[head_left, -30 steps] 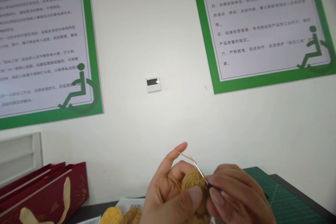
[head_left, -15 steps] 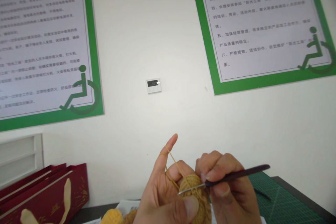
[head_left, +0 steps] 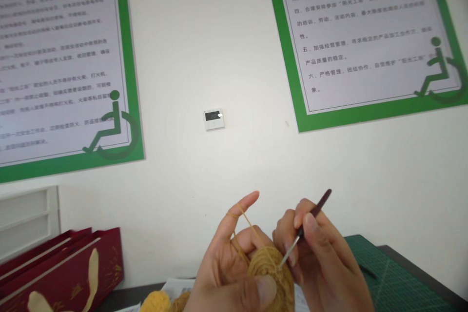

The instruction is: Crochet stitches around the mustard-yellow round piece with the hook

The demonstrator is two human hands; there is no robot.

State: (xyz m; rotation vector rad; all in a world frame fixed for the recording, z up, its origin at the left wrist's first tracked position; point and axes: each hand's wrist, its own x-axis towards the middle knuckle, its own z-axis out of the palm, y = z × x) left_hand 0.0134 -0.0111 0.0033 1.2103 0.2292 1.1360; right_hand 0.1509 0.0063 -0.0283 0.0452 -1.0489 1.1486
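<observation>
Grip: right hand (head_left: 321, 258) has thumb and fingers pinched together on the crochet hook (head_left: 315, 212), pen-style, at the dark handle near the metal shaft. Handle end sticks up past the fingers, leaning right; shaft points down-left. Tip is at the crocheted piece (head_left: 261, 262); can't tell if it's through a stitch or only against the surface.

Left hand (head_left: 226, 273) is clamped on the piece: thumb flat on the near face, other fingers curled behind. Index finger points up and right, yarn strand (head_left: 250, 224) wrapped round it and running down to the top of the piece. Piece is tan-gold, rounded, ribbed, held between the two hands at bottom centre of the view, in front of the white wall.

Around it: yellow yarn ball (head_left: 157, 301) and tan yarn (head_left: 180, 301) side by side left of the left hand, near white papers (head_left: 177, 284) on the dark table (head_left: 133, 296). Dark red paper bags (head_left: 73, 278) further left. Green cutting mat (head_left: 395, 273) right of the right hand, thin dark strip (head_left: 368, 272) on it.
</observation>
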